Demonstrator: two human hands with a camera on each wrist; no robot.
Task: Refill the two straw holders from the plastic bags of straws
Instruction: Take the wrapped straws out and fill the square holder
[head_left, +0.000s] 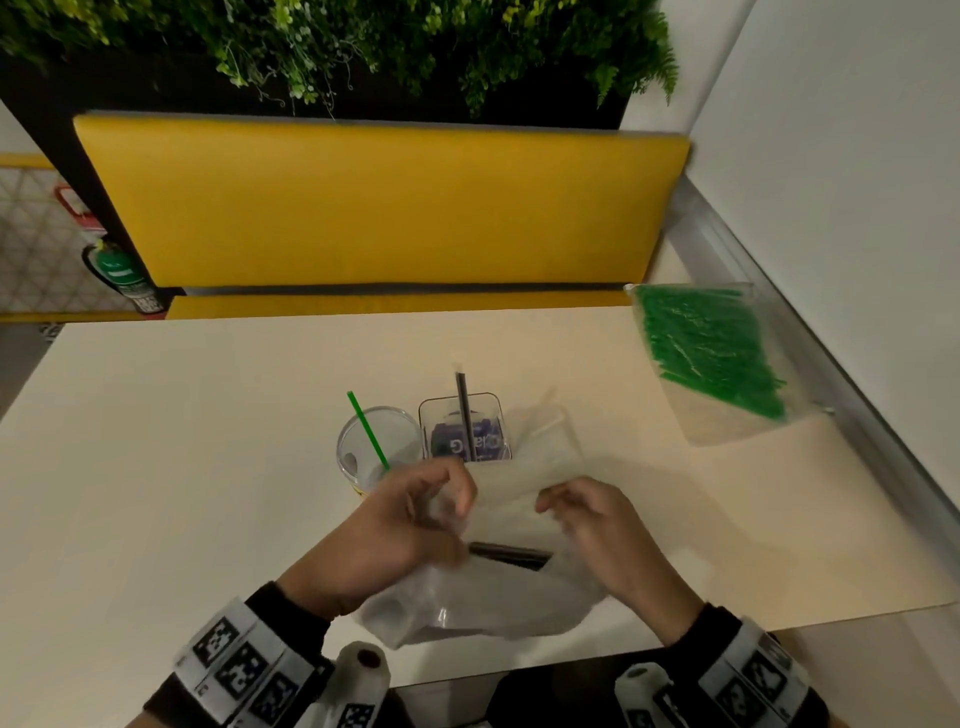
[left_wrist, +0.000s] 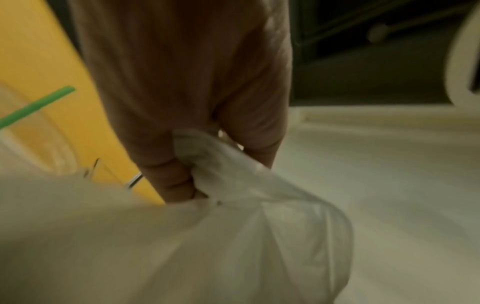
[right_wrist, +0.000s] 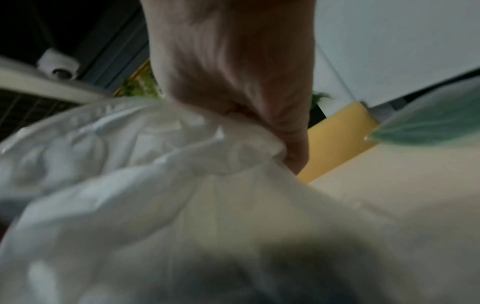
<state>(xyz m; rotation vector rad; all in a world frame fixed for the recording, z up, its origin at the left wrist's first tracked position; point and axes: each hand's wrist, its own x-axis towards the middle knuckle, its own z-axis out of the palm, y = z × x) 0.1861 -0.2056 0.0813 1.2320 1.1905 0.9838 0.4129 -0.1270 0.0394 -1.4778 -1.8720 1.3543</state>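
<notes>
Both hands pinch the translucent bag (head_left: 498, 597): left hand (head_left: 400, 525), right hand (head_left: 608, 530). Its black straws (head_left: 511, 553) lie crosswise between them, square holder (head_left: 462, 426) just beyond.

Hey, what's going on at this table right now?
A person is working on a translucent plastic bag of dark straws near the table's front edge. The left hand and right hand each pinch the bag's plastic, seemingly pulling it open. Behind it stand a round holder with one green straw and a square holder with one dark straw. A bag of green straws lies untouched at the far right.
</notes>
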